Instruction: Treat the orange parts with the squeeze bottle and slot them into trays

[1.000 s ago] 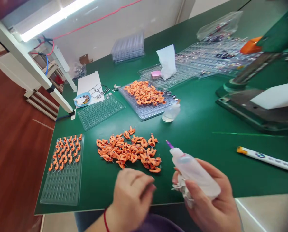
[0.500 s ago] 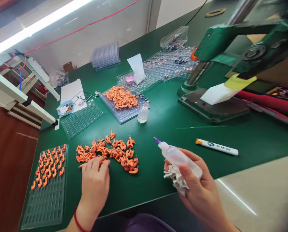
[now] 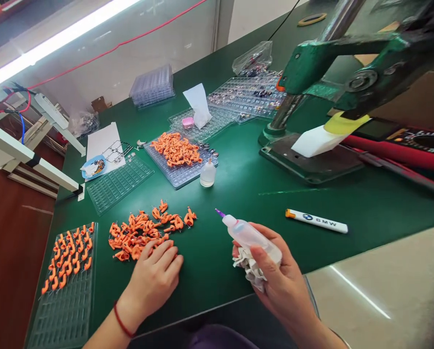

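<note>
Loose orange curved parts (image 3: 133,232) with thin wire ends lie in a pile on the green table. My left hand (image 3: 156,271) rests palm down at the pile's near right edge, its fingertips over some of the parts; what lies under them is hidden. My right hand (image 3: 278,276) is wrapped round a translucent squeeze bottle (image 3: 253,237) with a purple tip pointing up and left, and a crumpled white tissue (image 3: 249,269) is pressed beneath it. At the left, a clear tray (image 3: 62,315) holds rows of the same orange parts in its far half.
A small clear bottle (image 3: 207,174) stands near a tray heaped with orange parts (image 3: 176,149). A white BMW marker (image 3: 316,221) lies at the right, before a green press (image 3: 311,165). An empty-looking grid tray (image 3: 118,182) and stacked trays (image 3: 153,86) are farther back.
My left hand has moved right across the pile, and the parts at its right side are gathered leftward. The view has shifted a little; my right hand still holds the bottle and tissue.
</note>
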Available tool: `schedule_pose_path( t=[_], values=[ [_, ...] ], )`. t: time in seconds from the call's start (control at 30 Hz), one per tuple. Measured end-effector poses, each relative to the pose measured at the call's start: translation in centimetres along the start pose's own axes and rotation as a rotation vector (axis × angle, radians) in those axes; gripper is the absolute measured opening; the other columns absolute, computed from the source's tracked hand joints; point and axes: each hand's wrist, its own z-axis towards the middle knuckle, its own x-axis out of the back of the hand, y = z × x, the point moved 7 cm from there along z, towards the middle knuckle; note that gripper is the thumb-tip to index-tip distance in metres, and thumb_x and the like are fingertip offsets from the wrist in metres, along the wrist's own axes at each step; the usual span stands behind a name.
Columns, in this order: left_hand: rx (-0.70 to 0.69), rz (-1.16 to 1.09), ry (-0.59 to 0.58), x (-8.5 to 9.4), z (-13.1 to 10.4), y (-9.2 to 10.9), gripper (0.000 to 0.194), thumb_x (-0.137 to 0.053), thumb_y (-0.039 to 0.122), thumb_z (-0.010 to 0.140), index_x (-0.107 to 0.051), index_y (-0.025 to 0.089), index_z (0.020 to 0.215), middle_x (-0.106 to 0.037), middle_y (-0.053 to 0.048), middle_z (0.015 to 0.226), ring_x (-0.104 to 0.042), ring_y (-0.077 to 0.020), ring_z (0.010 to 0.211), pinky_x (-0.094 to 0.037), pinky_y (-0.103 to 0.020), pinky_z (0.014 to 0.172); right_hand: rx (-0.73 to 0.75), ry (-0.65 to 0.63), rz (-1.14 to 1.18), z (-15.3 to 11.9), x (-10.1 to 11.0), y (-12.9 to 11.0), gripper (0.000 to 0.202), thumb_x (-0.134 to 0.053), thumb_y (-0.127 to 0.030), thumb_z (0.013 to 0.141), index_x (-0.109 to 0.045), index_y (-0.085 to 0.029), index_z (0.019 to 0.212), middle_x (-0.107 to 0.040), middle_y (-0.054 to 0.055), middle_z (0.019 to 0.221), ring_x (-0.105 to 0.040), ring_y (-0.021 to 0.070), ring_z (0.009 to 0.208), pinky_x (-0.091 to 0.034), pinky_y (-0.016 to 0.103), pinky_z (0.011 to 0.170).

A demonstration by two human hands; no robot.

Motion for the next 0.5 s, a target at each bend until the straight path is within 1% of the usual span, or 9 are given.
schedule_pose_path(
  t=[0.07,0.1,0.13,0.2,0.23,0.27,0.37,0.43,0.5],
  values=[
    [0.033,-0.011,0.016,1.3,-1.5,-1.3,0.020,-0.054,0.014,0.094,-0.067,0.021,0.108,-0.075,-0.004,0.112,-0.065,-0.0219,0.114,-0.042,-0.041,0.103,-0.001,-0.010,0.009,0.1,-0.1,0.1,0.032,-0.082,-0.043,0.082,-0.070,-0.030,0.109,-0.074,0.001,0.074,-0.067,0.0110,0.063,-0.054,0.015,0.056],
    [0.058,-0.025,0.032,1.9,-1.8,-1.8,0.020,-0.054,0.015,0.094,-0.067,0.022,0.107,-0.075,-0.004,0.112,-0.066,-0.0221,0.113,-0.042,-0.041,0.102,-0.001,-0.015,0.013,0.1,-0.1,0.2,0.031,-0.081,-0.044,0.082,-0.071,-0.030,0.109,-0.074,0.002,0.073,-0.066,0.0111,0.062,-0.054,0.015,0.055],
    [0.084,-0.041,0.051,2.4,-1.7,-2.3,0.018,-0.054,0.016,0.095,-0.068,0.022,0.106,-0.075,-0.004,0.111,-0.066,-0.0222,0.111,-0.043,-0.041,0.100,0.001,-0.017,0.017,0.1,-0.1,0.3,0.031,-0.081,-0.044,0.082,-0.071,-0.030,0.108,-0.074,0.002,0.073,-0.065,0.0111,0.061,-0.053,0.016,0.054],
    [0.145,-0.065,0.077,2.6,-0.3,-2.8,0.015,-0.056,0.019,0.095,-0.068,0.023,0.101,-0.075,-0.003,0.106,-0.067,-0.0211,0.105,-0.045,-0.039,0.095,0.010,-0.016,0.024,0.1,-0.1,0.3,0.031,-0.081,-0.044,0.083,-0.070,-0.030,0.108,-0.073,0.002,0.073,-0.065,0.0115,0.060,-0.053,0.017,0.054],
    [0.178,-0.064,0.076,2.3,0.9,-2.9,0.013,-0.056,0.019,0.095,-0.069,0.023,0.098,-0.075,-0.003,0.102,-0.067,-0.0206,0.101,-0.046,-0.038,0.092,0.016,-0.015,0.028,0.2,-0.1,0.3,0.031,-0.081,-0.044,0.083,-0.070,-0.030,0.108,-0.073,0.001,0.073,-0.065,0.0120,0.060,-0.053,0.017,0.054],
    [0.228,-0.053,0.048,1.6,2.3,-3.2,0.012,-0.057,0.021,0.095,-0.069,0.024,0.095,-0.075,-0.002,0.098,-0.066,-0.0198,0.096,-0.047,-0.037,0.088,0.020,-0.013,0.031,0.2,-0.1,0.2,0.032,-0.081,-0.044,0.082,-0.069,-0.029,0.108,-0.073,0.001,0.072,-0.064,0.0127,0.060,-0.053,0.018,0.054],
    [0.303,-0.021,-0.010,-0.9,7.1,-3.4,0.009,-0.064,0.029,0.093,-0.068,0.021,0.093,-0.072,-0.005,0.094,-0.064,-0.0226,0.091,-0.047,-0.039,0.084,0.028,-0.016,0.036,0.1,0.0,0.0,0.033,-0.079,-0.044,0.083,-0.068,-0.028,0.109,-0.072,0.002,0.071,-0.064,0.0145,0.060,-0.052,0.020,0.053],
    [0.339,0.001,-0.053,-2.6,9.7,-3.8,0.020,-0.071,0.038,0.088,-0.067,0.019,0.091,-0.070,-0.006,0.089,-0.063,-0.0257,0.089,-0.046,-0.039,0.079,0.030,-0.023,0.036,0.0,0.1,-0.2,0.032,-0.078,-0.044,0.084,-0.067,-0.027,0.109,-0.072,0.002,0.072,-0.064,0.0148,0.061,-0.052,0.021,0.054],
    [0.354,0.011,-0.099,-3.9,11.4,-4.2,0.030,-0.077,0.045,0.082,-0.065,0.018,0.090,-0.067,-0.006,0.085,-0.063,-0.0263,0.085,-0.045,-0.038,0.073,0.026,-0.032,0.037,-0.1,0.2,-0.3,0.032,-0.077,-0.043,0.086,-0.066,-0.028,0.110,-0.072,0.002,0.072,-0.064,0.0148,0.062,-0.053,0.022,0.056]
  ],
)
